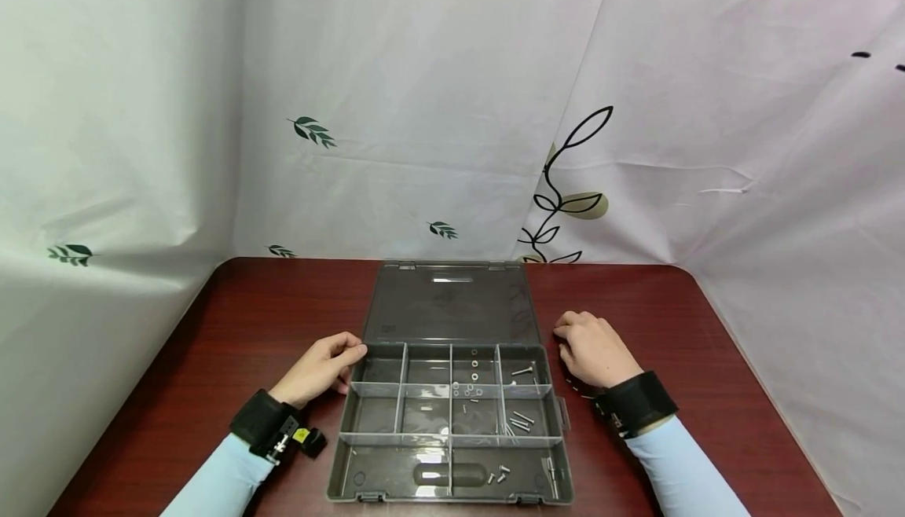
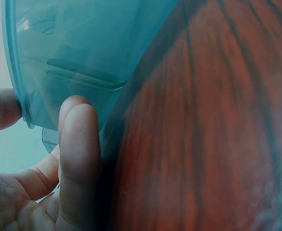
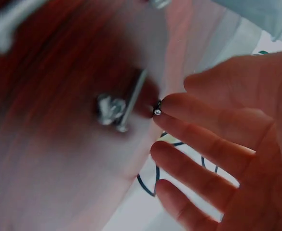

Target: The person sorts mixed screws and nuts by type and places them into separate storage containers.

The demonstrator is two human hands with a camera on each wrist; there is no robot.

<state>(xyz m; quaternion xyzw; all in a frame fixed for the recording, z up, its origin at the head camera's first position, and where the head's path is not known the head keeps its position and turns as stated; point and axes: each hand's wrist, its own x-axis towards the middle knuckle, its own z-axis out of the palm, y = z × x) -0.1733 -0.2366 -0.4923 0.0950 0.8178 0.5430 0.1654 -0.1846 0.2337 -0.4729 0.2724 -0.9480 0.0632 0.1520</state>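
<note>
A grey see-through compartment box (image 1: 450, 436) lies on the table with its lid (image 1: 452, 305) folded back. My left hand (image 1: 321, 368) grips the box's left side near the hinge, the thumb at the rim and the other fingers against the outer wall (image 2: 97, 48). To the right of the box, my right hand (image 1: 597, 348) is palm down, fingers loosely extended. In the right wrist view, a screw (image 3: 133, 98) and a blurred metal piece (image 3: 109, 108) lie on the table before its fingers (image 3: 198, 134). A small round metal part (image 3: 157, 110) is by the fingertips, seemingly touching them.
Nuts or washers (image 1: 474, 376) lie in one back compartment, and several screws (image 1: 522, 421) in the right ones. Short screws (image 1: 503, 470) lie in the front right section. The dark red table (image 1: 283, 297) ends at a white patterned curtain (image 1: 424, 108).
</note>
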